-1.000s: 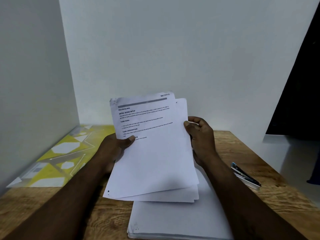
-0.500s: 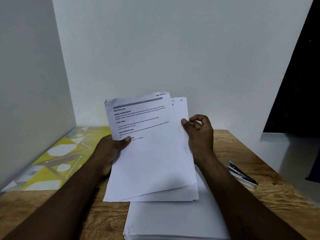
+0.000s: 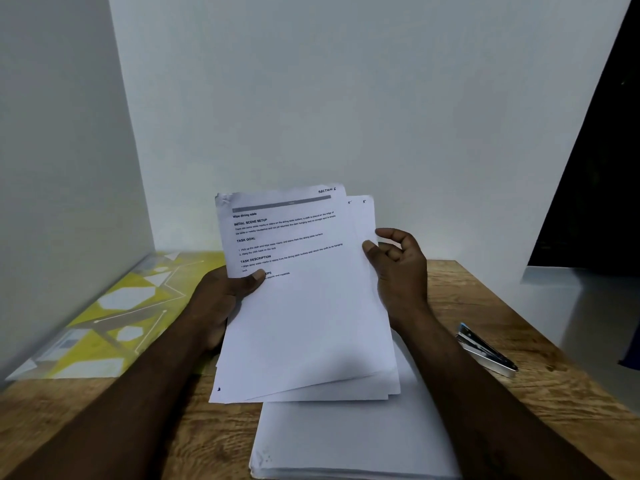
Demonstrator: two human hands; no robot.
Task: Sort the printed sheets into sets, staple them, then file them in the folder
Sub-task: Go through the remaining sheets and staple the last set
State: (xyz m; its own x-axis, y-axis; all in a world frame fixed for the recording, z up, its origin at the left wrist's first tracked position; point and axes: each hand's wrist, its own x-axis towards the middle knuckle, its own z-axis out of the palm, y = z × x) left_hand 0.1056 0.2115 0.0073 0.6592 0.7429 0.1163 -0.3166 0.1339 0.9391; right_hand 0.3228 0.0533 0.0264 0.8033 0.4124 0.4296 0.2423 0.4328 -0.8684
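I hold a fanned bundle of printed sheets (image 3: 304,317) upright above the table. The top sheet is headed "SECTION 6"; two sheets behind it show a handwritten "5" at their top right corners. My left hand (image 3: 225,299) grips the bundle's left edge, thumb pressed on the front page. My right hand (image 3: 398,268) is at the right edge, thumb on the top sheet's margin and fingers curled behind the sheets. Below lies a thick stack of white paper (image 3: 346,441) flat on the table. A yellow patterned folder (image 3: 114,313) lies at the left. A stapler (image 3: 485,351) rests at the right.
The wooden table (image 3: 519,393) stands in a corner of white walls, which border it at the back and left. Its right edge drops off just beyond the stapler. A dark opening shows at the upper right.
The sheets behind the top page have fanned out to the right, exposing their "5" marks. My right fingers have loosened and lifted along the right edge. My left hand keeps its hold.
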